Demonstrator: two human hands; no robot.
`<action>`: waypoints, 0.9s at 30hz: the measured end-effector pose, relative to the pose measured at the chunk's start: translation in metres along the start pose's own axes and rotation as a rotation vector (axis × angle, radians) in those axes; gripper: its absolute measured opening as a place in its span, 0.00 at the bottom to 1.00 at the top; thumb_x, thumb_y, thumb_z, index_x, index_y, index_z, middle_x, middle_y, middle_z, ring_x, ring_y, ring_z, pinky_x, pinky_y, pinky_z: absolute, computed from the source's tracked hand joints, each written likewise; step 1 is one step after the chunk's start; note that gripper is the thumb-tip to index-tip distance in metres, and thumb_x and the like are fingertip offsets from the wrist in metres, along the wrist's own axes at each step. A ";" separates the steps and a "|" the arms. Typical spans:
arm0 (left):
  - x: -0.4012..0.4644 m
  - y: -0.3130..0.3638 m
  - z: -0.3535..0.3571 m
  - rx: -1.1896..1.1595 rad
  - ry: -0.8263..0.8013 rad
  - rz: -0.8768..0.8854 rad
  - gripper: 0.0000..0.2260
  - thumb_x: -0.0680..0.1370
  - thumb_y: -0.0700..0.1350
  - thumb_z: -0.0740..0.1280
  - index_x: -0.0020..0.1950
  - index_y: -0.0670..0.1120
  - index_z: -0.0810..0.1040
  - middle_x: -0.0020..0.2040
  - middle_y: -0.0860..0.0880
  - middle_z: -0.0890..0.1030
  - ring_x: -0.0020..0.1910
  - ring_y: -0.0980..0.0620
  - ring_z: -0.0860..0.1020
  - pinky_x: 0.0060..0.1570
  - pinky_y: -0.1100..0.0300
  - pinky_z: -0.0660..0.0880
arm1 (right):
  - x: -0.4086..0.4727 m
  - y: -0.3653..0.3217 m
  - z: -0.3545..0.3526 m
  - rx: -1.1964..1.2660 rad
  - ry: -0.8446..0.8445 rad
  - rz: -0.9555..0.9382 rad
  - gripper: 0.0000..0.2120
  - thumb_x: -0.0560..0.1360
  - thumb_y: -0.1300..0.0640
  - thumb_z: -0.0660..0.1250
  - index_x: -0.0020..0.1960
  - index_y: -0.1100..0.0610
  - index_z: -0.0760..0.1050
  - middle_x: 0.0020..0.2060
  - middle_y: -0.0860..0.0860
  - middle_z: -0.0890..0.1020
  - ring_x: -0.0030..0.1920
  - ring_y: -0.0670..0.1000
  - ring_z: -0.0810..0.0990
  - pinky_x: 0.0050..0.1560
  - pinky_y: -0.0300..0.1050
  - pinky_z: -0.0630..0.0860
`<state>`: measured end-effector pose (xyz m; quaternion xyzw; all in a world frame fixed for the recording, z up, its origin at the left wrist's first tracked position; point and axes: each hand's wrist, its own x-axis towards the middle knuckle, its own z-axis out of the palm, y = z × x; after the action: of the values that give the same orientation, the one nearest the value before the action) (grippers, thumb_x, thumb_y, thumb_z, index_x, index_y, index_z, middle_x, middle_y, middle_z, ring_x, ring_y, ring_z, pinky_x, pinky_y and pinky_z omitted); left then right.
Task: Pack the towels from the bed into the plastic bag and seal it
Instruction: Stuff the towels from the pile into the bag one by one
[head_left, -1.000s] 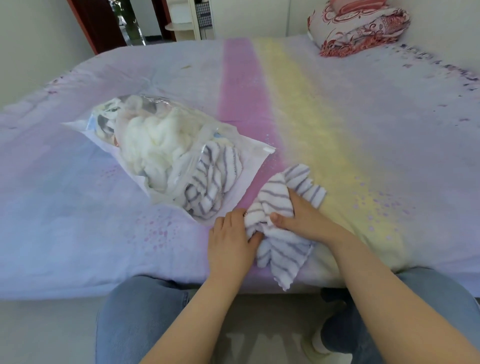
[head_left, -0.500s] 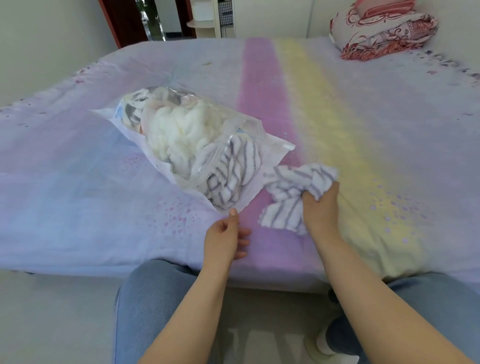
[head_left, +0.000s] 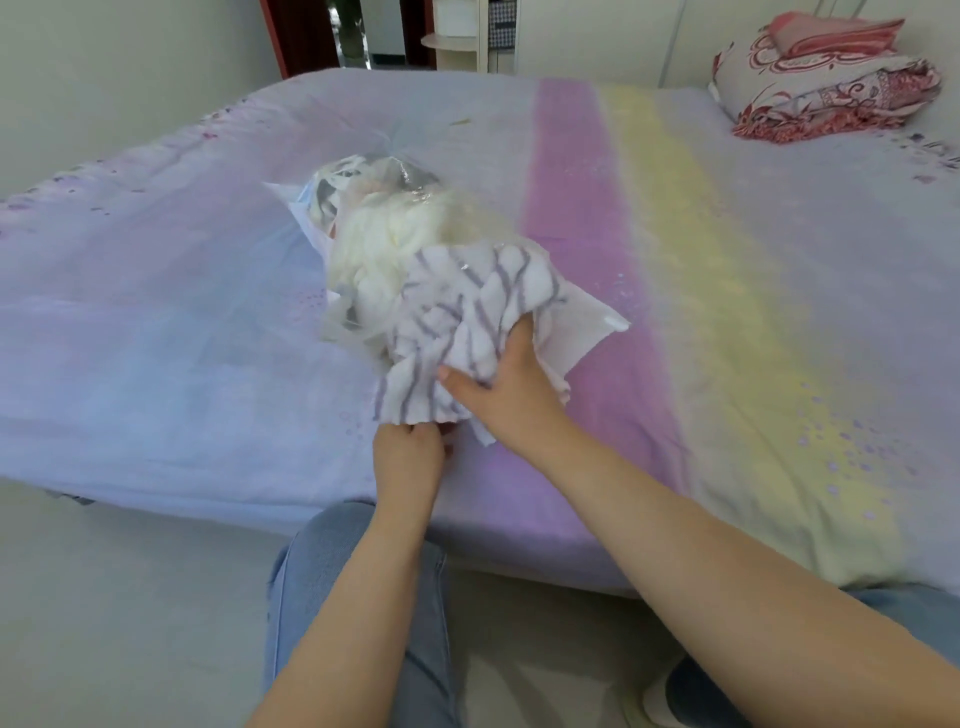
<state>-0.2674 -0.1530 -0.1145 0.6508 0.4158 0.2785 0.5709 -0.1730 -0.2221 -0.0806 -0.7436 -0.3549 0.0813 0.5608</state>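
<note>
A clear plastic bag (head_left: 587, 322) lies on the bed, stuffed with fluffy white towels (head_left: 379, 244) and a striped one. My right hand (head_left: 506, 384) grips a white towel with purple-grey stripes (head_left: 447, 322) and presses it against the bag's open mouth; whether it is inside the bag is unclear. My left hand (head_left: 410, 457) sits just below, its fingers pinched on the near edge of the bag's opening under the towel's lower corner.
The bed (head_left: 727, 312) has a pastel sheet with pink and yellow bands. A folded red-and-white quilt with pillow (head_left: 826, 78) rests at the far right corner. My knees in jeans (head_left: 353, 571) are at the bed's near edge.
My right hand carried the striped towel from the bed's near edge up and left to the bag's mouth. My left hand let go of the towel and took the bag's near edge.
</note>
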 end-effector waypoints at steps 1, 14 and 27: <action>0.002 0.001 -0.004 -0.071 0.009 0.016 0.09 0.77 0.45 0.59 0.43 0.56 0.77 0.45 0.40 0.83 0.46 0.39 0.82 0.48 0.44 0.80 | 0.004 0.002 0.006 -0.152 -0.007 -0.040 0.44 0.68 0.42 0.71 0.74 0.52 0.50 0.72 0.48 0.62 0.72 0.48 0.64 0.70 0.48 0.66; 0.027 -0.004 -0.044 0.065 0.015 0.199 0.19 0.83 0.52 0.55 0.44 0.45 0.80 0.41 0.46 0.84 0.44 0.46 0.83 0.49 0.48 0.79 | 0.102 -0.008 0.070 -1.024 -0.413 0.087 0.45 0.73 0.52 0.65 0.78 0.49 0.36 0.75 0.56 0.31 0.75 0.65 0.52 0.69 0.61 0.63; 0.034 -0.010 -0.053 -0.144 0.068 0.136 0.18 0.83 0.51 0.57 0.49 0.40 0.80 0.40 0.47 0.84 0.38 0.51 0.84 0.42 0.44 0.81 | 0.081 -0.015 0.074 -0.824 0.008 -0.115 0.53 0.68 0.34 0.69 0.74 0.69 0.50 0.71 0.60 0.61 0.64 0.62 0.70 0.58 0.52 0.73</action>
<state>-0.2972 -0.0970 -0.1175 0.6251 0.3690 0.3677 0.5813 -0.1584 -0.1122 -0.0714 -0.8852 -0.3965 -0.1017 0.2210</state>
